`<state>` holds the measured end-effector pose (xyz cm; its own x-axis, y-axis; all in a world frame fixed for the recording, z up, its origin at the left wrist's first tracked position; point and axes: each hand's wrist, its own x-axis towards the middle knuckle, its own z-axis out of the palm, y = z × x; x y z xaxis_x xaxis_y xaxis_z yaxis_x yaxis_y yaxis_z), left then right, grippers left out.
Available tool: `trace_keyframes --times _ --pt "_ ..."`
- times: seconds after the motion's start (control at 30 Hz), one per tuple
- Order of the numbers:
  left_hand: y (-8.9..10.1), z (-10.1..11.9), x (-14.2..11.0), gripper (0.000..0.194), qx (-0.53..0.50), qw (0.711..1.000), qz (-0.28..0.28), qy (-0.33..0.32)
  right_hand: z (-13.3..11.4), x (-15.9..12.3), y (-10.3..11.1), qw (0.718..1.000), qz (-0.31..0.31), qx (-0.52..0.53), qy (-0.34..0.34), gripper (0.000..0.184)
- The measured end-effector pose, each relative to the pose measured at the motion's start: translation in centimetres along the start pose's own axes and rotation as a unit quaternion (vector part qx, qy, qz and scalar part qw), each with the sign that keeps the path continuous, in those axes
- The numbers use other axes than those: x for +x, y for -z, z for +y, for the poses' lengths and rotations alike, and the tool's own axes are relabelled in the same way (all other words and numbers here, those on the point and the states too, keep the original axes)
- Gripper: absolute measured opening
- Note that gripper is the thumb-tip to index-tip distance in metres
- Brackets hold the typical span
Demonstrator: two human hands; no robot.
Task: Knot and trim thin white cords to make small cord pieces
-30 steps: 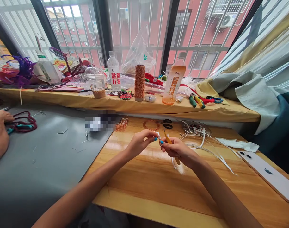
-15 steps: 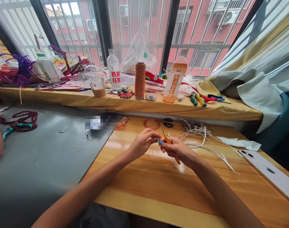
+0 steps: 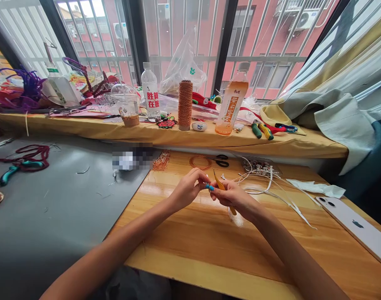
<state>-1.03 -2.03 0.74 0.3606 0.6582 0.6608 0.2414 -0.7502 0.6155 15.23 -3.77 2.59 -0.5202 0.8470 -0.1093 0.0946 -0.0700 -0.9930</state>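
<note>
One curved yellow metal-looking tweezer (image 3: pixel 219 182) held by right hand (image 3: pixel 236 195) looked stiff, best gripped midway; left hand (image 3: pixel 189 188) alongside narrow, load unclear.

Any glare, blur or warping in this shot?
Head view: white glare on the wooden table below the right hand; head view: a pixelated patch over the grey surface; head view: phone looks stretched near the edge.

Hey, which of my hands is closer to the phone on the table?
Right. Your right hand, with the yellow tweezers, is to the left of the phone; your left hand is farther left, beyond the right one.
</note>
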Motion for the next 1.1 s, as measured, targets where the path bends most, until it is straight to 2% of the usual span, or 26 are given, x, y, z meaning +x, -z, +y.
trace_keyframes --times 0.17,0.27,0.33,0.37,0.47,0.57,0.67,0.77,0.9,1.0,1.1 --pt "0.6 0.1 0.3 0.012 -0.083 0.994 -0.04 0.054 0.2 0.3 0.6 1.0 0.02 -0.014 -0.004 0.033" --pt "0.9 -0.1 0.5 0.02 -0.127 0.984 0.003 0.127 -0.1 0.4 0.8 0.998 0.041 -0.055 -0.011 0.032" --pt "1.0 -0.5 0.5 0.026 -0.14 0.973 0.036 0.181 -0.3 0.3 0.7 0.99 0.057 -0.132 0.002 0.029" --pt "0.9 -0.8 0.6 0.028 -0.147 0.967 0.031 0.203 -0.3 0.3 0.6 0.98 0.067 -0.185 0.014 0.027" --pt "0.6 -1.3 0.6 0.028 -0.162 0.955 -0.043 0.246 0.1 0.2 0.0 0.923 0.105 -0.367 0.046 0.019" --pt "0.3 -1.7 0.6 0.022 -0.171 0.942 -0.089 0.276 0.8 0.1 -0.5 0.832 0.133 -0.534 0.067 0.01" --pt "0.5 -1.8 0.6 0.019 -0.196 0.932 -0.076 0.297 1.2 0.0 -0.6 0.748 0.128 -0.646 0.085 0.012" --pt "1.0 -1.5 0.8 0.018 -0.233 0.926 -0.041 0.293 1.2 0.0 -0.2 0.693 0.109 -0.704 0.106 0.01" --pt "1.4 -1.1 1.1 0.019 -0.28 0.919 -0.022 0.276 1.1 0.0 0.6 0.654 0.115 -0.737 0.126 0.011" --pt "1.3 -1.2 1.0 0.022 -0.293 0.916 -0.02 0.274 1.2 0.0 1.0 0.649 0.124 -0.739 0.132 0.014" --pt "1.2 -1.4 0.9 0.023 -0.223 0.94 0.024 0.258 1.2 0.2 1.0 0.651 0.195 -0.718 0.149 0.023"
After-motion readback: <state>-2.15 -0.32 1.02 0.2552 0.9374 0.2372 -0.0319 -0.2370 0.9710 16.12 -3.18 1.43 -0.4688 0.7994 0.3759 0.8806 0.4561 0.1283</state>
